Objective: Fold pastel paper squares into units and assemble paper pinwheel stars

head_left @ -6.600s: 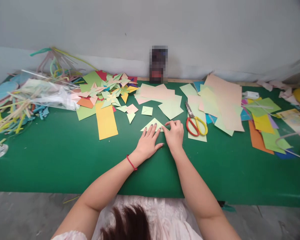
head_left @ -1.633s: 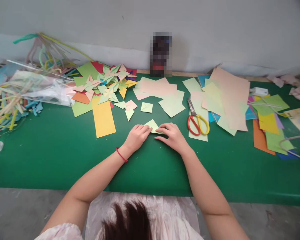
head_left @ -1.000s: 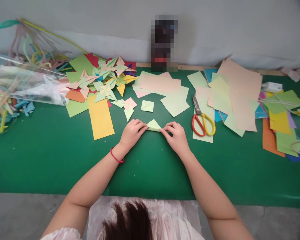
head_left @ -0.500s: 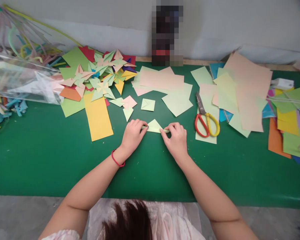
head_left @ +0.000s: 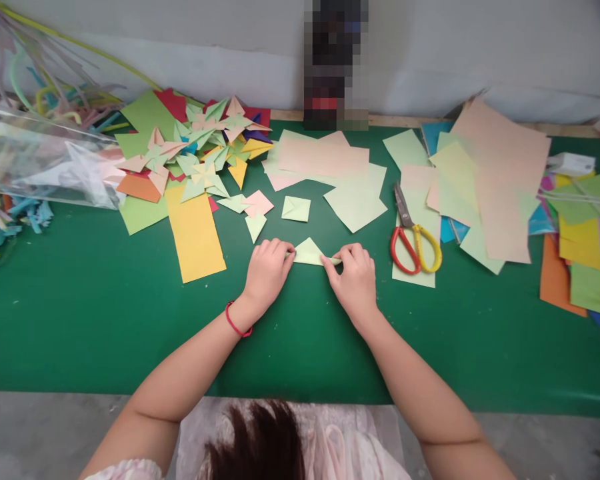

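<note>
Between my hands is a pale green folded paper (head_left: 308,251), its peak pointing away from me and its lower edge toward me. My left hand (head_left: 269,272) pinches its left end with thumb and fingers. At the opposite end, my right hand (head_left: 354,280) grips the paper the same way. Just beyond lies a small folded square (head_left: 295,209) in pale green. To its left rests a pink and green folded piece (head_left: 258,204) with pointed green arms.
Scissors (head_left: 409,233) with red and yellow handles lie on paper at the right. Pale sheets (head_left: 325,160) spread behind my hands. Folded paper stars (head_left: 205,177) heap at the left, near a yellow sheet (head_left: 197,237) and a clear plastic bag (head_left: 50,160). The table (head_left: 300,353) is green.
Both hands keep hold of the folded paper in nearly the same place. The view has shifted very slightly; nothing else has visibly moved.
</note>
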`<state>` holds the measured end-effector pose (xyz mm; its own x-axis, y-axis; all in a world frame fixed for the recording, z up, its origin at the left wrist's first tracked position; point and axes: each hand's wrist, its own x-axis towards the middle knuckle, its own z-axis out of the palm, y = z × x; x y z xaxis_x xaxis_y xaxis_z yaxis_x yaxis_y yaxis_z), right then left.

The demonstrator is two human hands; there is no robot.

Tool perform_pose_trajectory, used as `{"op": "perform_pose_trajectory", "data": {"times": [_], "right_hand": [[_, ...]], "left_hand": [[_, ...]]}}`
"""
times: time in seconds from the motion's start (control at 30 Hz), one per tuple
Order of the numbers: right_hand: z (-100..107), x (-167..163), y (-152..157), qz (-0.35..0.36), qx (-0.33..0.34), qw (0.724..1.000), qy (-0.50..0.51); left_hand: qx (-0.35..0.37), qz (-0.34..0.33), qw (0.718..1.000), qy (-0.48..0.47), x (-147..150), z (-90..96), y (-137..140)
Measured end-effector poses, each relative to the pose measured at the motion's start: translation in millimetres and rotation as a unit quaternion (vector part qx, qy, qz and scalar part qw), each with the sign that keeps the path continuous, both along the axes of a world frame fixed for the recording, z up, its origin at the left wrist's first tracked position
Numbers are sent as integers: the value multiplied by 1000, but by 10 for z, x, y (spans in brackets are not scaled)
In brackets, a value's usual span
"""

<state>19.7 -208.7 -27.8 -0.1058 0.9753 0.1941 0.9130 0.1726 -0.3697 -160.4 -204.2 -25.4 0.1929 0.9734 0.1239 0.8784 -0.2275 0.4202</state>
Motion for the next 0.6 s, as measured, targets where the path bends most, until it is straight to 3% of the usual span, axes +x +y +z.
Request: {"op": "perform_pose_trajectory", "data": {"times": [0.33,0.6], "right_hand": [[6,-6,-14,-7,-24,999,-23],[16,-38,-52,-4,-13,1000,-20]], "left_hand": [[13,8,998,55,64,22,-39],[3,33,999,-8,-16,13,-11]]}}
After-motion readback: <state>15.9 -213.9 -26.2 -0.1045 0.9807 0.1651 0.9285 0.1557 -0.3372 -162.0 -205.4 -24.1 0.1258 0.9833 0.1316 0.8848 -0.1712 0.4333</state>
